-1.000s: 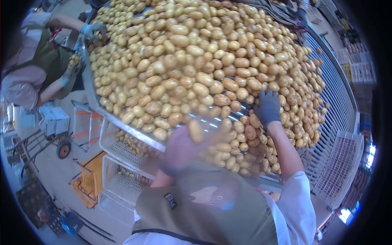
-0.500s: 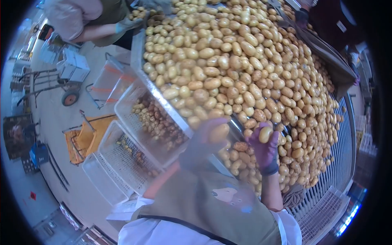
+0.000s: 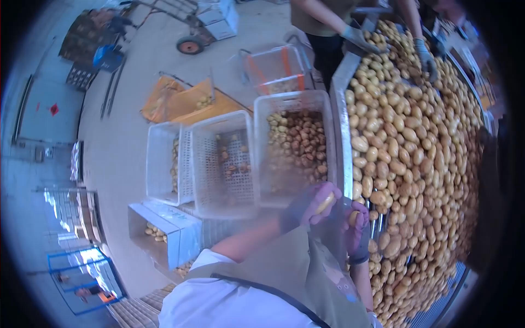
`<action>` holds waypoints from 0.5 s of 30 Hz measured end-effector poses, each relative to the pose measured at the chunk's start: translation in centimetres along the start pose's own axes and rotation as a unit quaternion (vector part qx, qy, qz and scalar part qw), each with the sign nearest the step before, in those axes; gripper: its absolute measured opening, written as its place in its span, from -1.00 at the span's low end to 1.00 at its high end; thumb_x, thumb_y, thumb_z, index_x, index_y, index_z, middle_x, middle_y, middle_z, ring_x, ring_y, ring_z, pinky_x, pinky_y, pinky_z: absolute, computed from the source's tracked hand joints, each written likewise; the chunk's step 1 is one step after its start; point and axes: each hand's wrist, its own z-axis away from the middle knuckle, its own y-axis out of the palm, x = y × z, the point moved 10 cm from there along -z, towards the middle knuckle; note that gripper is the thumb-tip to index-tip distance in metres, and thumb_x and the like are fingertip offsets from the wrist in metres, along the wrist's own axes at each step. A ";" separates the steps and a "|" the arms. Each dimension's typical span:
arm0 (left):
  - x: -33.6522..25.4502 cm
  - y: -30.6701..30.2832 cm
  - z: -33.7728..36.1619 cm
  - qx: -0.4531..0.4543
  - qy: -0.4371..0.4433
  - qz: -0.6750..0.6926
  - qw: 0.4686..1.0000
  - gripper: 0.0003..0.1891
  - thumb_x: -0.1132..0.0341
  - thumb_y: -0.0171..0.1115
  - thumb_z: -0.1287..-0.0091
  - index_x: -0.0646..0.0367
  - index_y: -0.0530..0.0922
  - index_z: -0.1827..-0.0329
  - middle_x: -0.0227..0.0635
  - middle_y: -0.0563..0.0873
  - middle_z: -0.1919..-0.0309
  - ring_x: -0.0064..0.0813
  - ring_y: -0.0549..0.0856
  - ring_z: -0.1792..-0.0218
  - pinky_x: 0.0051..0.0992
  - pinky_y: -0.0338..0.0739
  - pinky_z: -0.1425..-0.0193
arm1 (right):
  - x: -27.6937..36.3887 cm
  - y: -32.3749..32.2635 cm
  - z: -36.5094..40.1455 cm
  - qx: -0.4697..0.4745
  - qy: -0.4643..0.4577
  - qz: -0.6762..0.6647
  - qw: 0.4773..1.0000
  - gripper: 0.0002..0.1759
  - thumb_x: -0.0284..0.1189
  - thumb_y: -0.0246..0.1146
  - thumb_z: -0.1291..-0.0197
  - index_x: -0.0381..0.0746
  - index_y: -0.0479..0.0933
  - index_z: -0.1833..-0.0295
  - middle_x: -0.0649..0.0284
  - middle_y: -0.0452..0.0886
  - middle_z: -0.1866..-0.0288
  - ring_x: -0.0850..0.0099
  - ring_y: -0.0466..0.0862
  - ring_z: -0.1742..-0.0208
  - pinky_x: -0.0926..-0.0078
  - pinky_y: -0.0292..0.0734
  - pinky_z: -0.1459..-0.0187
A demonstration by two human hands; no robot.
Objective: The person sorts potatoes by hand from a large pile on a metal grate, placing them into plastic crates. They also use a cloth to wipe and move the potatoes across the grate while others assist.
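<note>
My left hand [image 3: 317, 203], in a purple and grey glove, is closed around a potato [image 3: 326, 203] near the metal edge of the sorting table [image 3: 343, 136]. To its right my right hand [image 3: 358, 227], gloved the same way, grips another potato [image 3: 353, 218], partly covered by the fingers. A large heap of potatoes [image 3: 415, 158] lies on the table beside both hands. Bare metal rollers [image 3: 377, 221] show just right of my right hand.
Left of the table stand a white crate of small potatoes [image 3: 331, 109] and two more crates [image 3: 251, 128] [image 3: 156, 164]. A cardboard box [image 3: 183, 240] holds potatoes. Beyond are a yellow sack [image 3: 180, 104] and a hand truck [image 3: 190, 45]. A co-worker's gloved hands [image 3: 361, 41] touch the heap.
The view has swung left toward the crates and floor. Both hands still hold potatoes and now sit closer together, at the table's near edge. The cardboard box has come into view.
</note>
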 end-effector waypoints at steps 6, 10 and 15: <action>-4.7 -8.4 7.1 -0.215 0.218 -0.075 0.949 -0.59 0.29 0.29 -0.41 0.29 0.42 -0.21 -0.40 0.65 0.29 -0.65 0.60 0.41 -0.64 0.52 0.25 | 0.5 1.5 -2.0 0.054 -0.034 0.139 0.988 -0.57 -0.17 -0.03 -0.50 -0.23 0.34 -0.28 0.28 0.42 0.09 0.58 0.44 0.26 0.62 0.44 0.25; -5.9 -12.1 10.9 -0.361 0.245 -0.356 0.826 -0.49 0.28 0.31 -0.38 0.31 0.38 -0.30 -0.20 0.67 -0.05 -0.43 0.69 0.03 -0.48 0.57 -0.13 | 0.1 1.0 -2.2 0.064 -0.049 0.154 0.985 -0.47 0.01 0.02 -0.50 -0.22 0.35 -0.26 0.26 0.45 0.17 0.58 0.47 0.38 0.58 0.48 0.38; -7.6 -9.3 10.4 -0.267 0.222 -0.439 0.829 -0.34 -0.03 0.13 -0.47 0.27 0.28 -0.44 -0.05 0.47 -0.37 -0.10 0.51 -0.34 -0.08 0.35 -0.45 | -0.9 0.3 -1.7 0.037 0.022 0.016 0.999 -0.50 -0.04 0.01 -0.53 -0.24 0.36 -0.25 0.25 0.46 0.17 0.54 0.52 0.34 0.54 0.54 0.31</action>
